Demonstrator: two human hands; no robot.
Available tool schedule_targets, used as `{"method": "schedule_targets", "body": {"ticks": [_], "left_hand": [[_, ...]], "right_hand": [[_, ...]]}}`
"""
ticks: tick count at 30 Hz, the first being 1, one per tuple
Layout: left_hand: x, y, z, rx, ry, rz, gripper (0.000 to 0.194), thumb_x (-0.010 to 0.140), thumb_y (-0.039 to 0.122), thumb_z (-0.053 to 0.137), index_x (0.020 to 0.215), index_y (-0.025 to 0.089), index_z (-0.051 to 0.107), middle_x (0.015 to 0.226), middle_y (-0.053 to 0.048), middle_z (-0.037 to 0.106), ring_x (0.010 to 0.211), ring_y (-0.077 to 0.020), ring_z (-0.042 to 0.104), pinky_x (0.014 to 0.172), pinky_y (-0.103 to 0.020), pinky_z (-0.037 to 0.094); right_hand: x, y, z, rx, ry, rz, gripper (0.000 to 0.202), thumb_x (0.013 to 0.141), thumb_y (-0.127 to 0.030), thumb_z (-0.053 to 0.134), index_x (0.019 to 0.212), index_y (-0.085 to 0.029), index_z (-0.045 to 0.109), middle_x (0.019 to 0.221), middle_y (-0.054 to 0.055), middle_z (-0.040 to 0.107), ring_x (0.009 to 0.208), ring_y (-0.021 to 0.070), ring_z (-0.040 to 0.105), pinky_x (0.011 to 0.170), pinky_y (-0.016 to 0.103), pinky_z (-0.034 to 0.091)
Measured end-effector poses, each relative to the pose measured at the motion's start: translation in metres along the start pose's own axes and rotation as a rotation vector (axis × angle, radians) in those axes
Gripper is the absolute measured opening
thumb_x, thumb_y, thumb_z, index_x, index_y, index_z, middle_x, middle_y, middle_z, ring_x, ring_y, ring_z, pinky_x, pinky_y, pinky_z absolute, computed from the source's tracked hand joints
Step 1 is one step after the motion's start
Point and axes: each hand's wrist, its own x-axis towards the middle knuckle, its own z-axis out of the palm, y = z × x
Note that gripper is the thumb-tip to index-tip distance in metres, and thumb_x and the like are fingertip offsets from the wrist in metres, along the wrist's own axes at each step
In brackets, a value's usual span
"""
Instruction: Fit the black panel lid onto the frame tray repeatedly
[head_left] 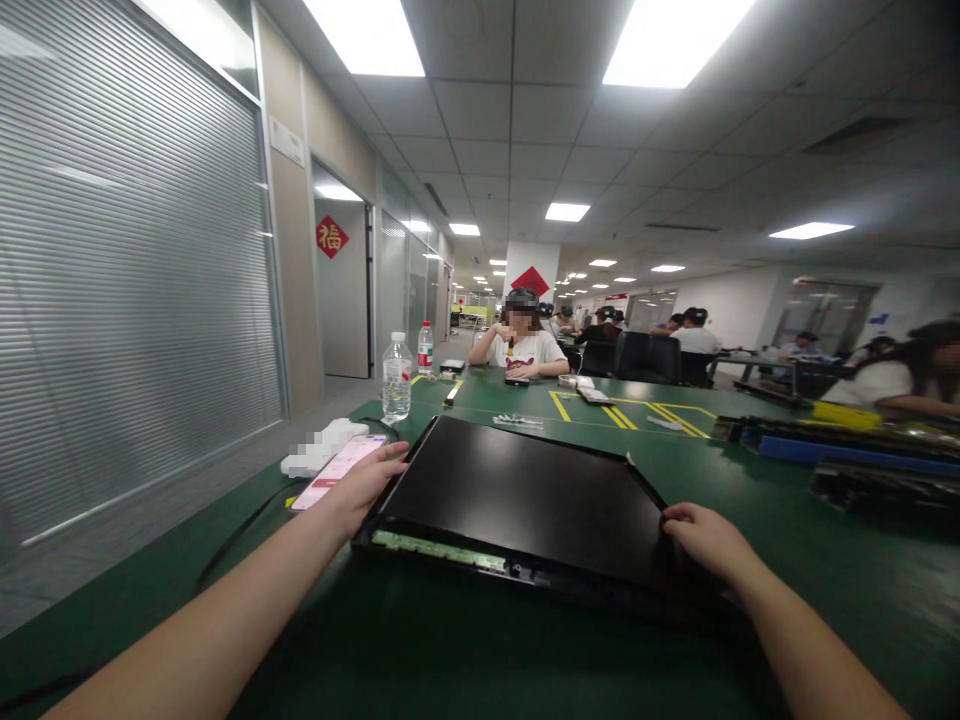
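Note:
A flat black display panel (525,490) lies in a dark frame on the green table, screen side up. A green circuit strip (439,550) shows along its near edge. My left hand (369,487) is at the panel's left edge, its fingers apart and reaching over the side. At the right edge, my right hand (701,535) pinches the thin dark frame edge (649,485) between thumb and fingers. A small pale tab sticks up at the far right corner.
Left of the panel are a lit phone (341,472), a white packet (322,447) and a large water bottle (397,378). A person (525,345) sits across the green table (300,620). Dark strips and a blue bar (832,452) lie at right.

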Motion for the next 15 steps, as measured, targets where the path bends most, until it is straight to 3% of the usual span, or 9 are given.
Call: {"method": "schedule_targets", "body": {"ticks": [7, 15], "left_hand": [[-0.0018, 0.0017, 0.0011, -0.051, -0.020, 0.007, 0.064, 0.073, 0.008, 0.059, 0.128, 0.024, 0.031, 0.063, 0.002, 0.067, 0.048, -0.0155, 0.065, 0.049, -0.027, 0.053], [-0.0037, 0.0001, 0.0005, -0.046, -0.075, -0.031, 0.051, 0.069, 0.012, 0.066, 0.117, 0.015, 0.050, 0.063, -0.004, 0.070, 0.057, -0.0196, 0.068, 0.057, -0.032, 0.056]], "right_hand": [[-0.0038, -0.0034, -0.0016, -0.001, -0.001, 0.019, 0.025, 0.067, -0.026, 0.051, 0.085, -0.020, 0.067, 0.089, 0.006, 0.069, 0.083, 0.0218, 0.063, 0.066, 0.027, 0.047], [-0.0042, -0.0049, -0.0033, -0.024, -0.011, 0.003, 0.031, 0.066, -0.027, 0.050, 0.090, -0.017, 0.067, 0.096, 0.008, 0.068, 0.087, 0.0225, 0.062, 0.070, 0.029, 0.046]]}}
